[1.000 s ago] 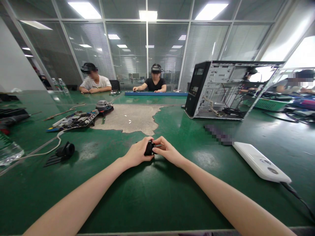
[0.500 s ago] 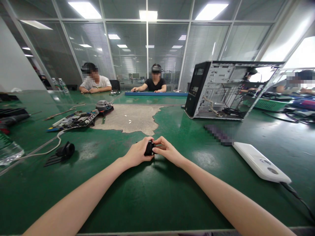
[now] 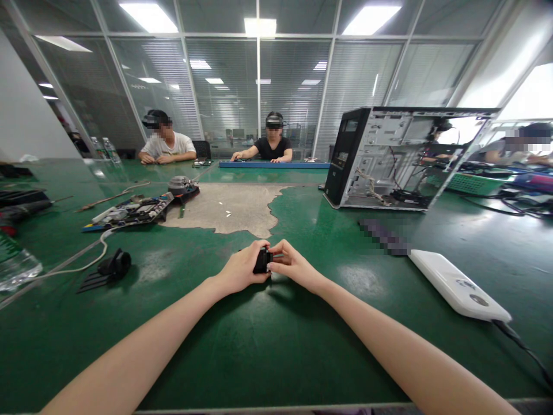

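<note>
A small black boxy part (image 3: pixel 261 261) is between my two hands, low over the green table; its exact kind is too hidden to tell. My left hand (image 3: pixel 240 267) grips it from the left, thumb and fingers wrapped round its sides. On its right side, the fingertips of my right hand (image 3: pixel 295 266) pinch at the edge of the same part. To the left lies a black plastic piece (image 3: pixel 114 264) with a round end and flat slats.
A circuit board (image 3: pixel 133 211) lies at left beside a cooler-like part (image 3: pixel 183 187). At right stands an opened computer case (image 3: pixel 345 155), with a white power bank (image 3: pixel 458 285) and its cable in front. A water bottle (image 3: pixel 17 262) is at far left. Two people sit opposite.
My hands and the black part stay almost in place; the right fingers have shifted very slightly at its edge.
</note>
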A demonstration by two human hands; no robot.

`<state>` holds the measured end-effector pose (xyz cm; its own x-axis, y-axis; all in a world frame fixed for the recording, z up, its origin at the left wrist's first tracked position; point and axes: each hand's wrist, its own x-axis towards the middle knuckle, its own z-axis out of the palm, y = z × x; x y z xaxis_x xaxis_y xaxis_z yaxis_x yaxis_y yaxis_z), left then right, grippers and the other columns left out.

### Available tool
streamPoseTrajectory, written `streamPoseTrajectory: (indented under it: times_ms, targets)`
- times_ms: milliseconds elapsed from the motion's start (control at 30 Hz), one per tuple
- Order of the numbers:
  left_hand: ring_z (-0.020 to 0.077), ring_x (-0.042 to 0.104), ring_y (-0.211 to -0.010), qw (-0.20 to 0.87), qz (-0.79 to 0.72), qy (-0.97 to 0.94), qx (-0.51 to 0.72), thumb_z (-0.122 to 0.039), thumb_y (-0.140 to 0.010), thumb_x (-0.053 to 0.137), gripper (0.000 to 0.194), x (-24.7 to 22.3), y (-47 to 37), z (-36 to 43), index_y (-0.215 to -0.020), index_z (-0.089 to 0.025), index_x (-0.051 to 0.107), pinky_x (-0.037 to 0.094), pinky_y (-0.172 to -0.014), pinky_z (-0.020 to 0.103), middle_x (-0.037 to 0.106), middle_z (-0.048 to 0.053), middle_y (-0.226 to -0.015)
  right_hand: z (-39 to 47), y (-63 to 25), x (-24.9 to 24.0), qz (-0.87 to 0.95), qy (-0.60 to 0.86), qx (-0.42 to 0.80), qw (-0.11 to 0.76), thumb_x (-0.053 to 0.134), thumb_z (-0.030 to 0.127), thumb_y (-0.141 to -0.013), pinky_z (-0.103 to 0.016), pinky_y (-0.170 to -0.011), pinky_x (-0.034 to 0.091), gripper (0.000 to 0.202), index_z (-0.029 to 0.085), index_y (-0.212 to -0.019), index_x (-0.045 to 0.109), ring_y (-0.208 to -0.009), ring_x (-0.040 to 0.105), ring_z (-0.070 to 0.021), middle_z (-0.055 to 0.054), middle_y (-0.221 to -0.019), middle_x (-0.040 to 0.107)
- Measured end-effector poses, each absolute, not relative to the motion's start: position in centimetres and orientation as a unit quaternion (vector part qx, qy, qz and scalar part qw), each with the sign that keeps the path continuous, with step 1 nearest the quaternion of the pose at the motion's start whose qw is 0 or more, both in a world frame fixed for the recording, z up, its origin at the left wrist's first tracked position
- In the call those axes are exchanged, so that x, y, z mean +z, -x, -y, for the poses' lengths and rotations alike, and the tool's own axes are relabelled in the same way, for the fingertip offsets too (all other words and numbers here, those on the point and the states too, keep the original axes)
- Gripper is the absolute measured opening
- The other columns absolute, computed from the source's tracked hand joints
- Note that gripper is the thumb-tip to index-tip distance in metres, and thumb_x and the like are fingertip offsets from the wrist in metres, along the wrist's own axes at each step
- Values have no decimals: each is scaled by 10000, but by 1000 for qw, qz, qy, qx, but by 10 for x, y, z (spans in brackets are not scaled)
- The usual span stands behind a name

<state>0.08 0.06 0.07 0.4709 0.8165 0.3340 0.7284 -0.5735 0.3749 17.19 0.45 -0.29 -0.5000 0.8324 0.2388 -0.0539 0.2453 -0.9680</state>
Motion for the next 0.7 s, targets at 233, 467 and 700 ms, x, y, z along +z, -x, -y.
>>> streamPoseTrajectory:
  times_ms: [233, 467, 700]
  targets:
    - [217, 536, -916, 90, -447, -855, 247, -317, -649, 587, 573, 2, 0, 0, -1139, -228, 304, 424, -749, 329, 516, 44, -1050, -7, -170, -6, 673, 307, 530, 415, 594, 287, -689, -321, -786, 437, 264, 216, -894, 444, -833, 539, -125, -3, -913, 496]
    - [218, 538, -894, 84, -446, -857, 243, -307, -644, 588, 576, 0, 1, -1, -1140, -228, 305, 425, -737, 327, 518, 40, -1039, -5, -172, -6, 673, 288, 550, 403, 643, 232, -643, -326, -829, 416, 331, 209, -896, 432, -857, 540, -125, 0, -920, 495]
    - [219, 523, -941, 92, -445, -854, 254, -313, -643, 587, 591, -1, 0, -2, -1150, -226, 298, 416, -767, 329, 496, 50, -1091, -7, -171, -7, 670, 294, 538, 419, 596, 281, -687, -320, -770, 436, 235, 202, -854, 452, -819, 549, -127, -1, -908, 492]
